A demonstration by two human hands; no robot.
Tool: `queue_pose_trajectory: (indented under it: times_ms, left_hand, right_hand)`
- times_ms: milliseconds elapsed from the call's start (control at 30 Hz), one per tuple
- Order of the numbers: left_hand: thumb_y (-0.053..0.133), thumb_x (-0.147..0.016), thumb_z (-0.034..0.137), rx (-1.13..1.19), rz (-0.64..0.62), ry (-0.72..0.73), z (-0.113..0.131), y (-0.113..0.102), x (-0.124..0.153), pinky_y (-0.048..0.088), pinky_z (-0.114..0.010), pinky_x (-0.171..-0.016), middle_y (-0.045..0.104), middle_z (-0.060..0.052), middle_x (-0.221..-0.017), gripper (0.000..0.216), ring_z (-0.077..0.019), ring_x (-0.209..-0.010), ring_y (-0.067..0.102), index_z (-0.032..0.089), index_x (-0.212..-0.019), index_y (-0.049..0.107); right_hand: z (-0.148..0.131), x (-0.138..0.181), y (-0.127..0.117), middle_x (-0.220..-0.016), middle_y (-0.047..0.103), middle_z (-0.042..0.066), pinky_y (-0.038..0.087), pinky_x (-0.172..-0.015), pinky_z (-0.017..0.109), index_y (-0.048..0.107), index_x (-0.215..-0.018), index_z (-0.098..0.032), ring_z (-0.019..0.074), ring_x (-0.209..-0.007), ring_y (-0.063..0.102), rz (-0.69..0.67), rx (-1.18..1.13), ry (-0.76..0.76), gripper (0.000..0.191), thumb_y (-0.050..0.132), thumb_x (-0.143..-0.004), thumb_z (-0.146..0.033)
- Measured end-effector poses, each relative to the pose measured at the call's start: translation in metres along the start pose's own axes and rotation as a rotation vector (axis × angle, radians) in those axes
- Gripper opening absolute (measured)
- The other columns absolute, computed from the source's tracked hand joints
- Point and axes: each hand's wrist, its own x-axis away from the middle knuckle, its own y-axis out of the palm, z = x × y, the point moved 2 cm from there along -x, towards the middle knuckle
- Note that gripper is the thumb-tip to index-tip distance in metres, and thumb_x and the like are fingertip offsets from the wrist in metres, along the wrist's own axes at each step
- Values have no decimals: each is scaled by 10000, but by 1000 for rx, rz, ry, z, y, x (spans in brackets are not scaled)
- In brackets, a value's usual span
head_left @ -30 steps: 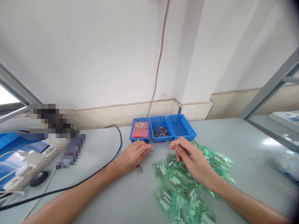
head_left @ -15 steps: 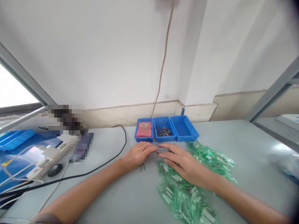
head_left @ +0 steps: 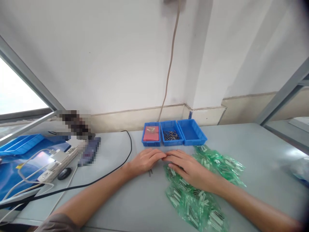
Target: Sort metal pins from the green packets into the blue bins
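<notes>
My left hand (head_left: pixel 146 161) is over the table just in front of the blue bins, fingers curled and pressed together. Whatever it pinches is hidden now; a small dark metal piece showed at these fingertips a moment ago. The fingertips of my right hand (head_left: pixel 189 167) meet those of my left. Its fingers are stretched out, with the thumb apart below them. Two thin metal pins or screws (head_left: pixel 150 173) lie on the table under my left hand. Green plastic bags (head_left: pixel 190 211) holding metal and white pieces lie beneath and beside my right hand.
Behind the hands stand three blue bins: one with a red packet (head_left: pixel 151 136), one with loose screws (head_left: pixel 171 135), and a right-hand bin (head_left: pixel 191 132). A black cable (head_left: pixel 108 171) crosses the table at left, near a power strip (head_left: pixel 54 167) and a black mouse (head_left: pixel 64 173).
My right fingertips have closed onto my left fingertips, and the small metal piece between them has gone out of sight. The whole view has shifted slightly.
</notes>
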Motion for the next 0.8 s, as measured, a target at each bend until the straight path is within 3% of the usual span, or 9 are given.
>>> queue_pose_trajectory:
  times_ms: [433,800]
  left_hand:
    - [469,-1107,144,17,47,-24,-3,4,3,596,-319,-952,751,-125,-1154,277,-200,-1067,739,170,-1359,580]
    - [458,-1119,164,47,2,-58,-6,9,7,597,-321,-968,750,-109,-1161,273,-196,-1079,733,182,-1358,587]
  right_hand:
    - [3,0,2,-1311,726,65,495,-1111,489,682,-1413,-364,293,-1240,637,45,-82,29,361,505,-1108,-287]
    - [13,2,1,-1178,757,74,548,-988,457,767,-1199,-314,283,-1104,681,135,-154,105,296,486,-1105,-309]
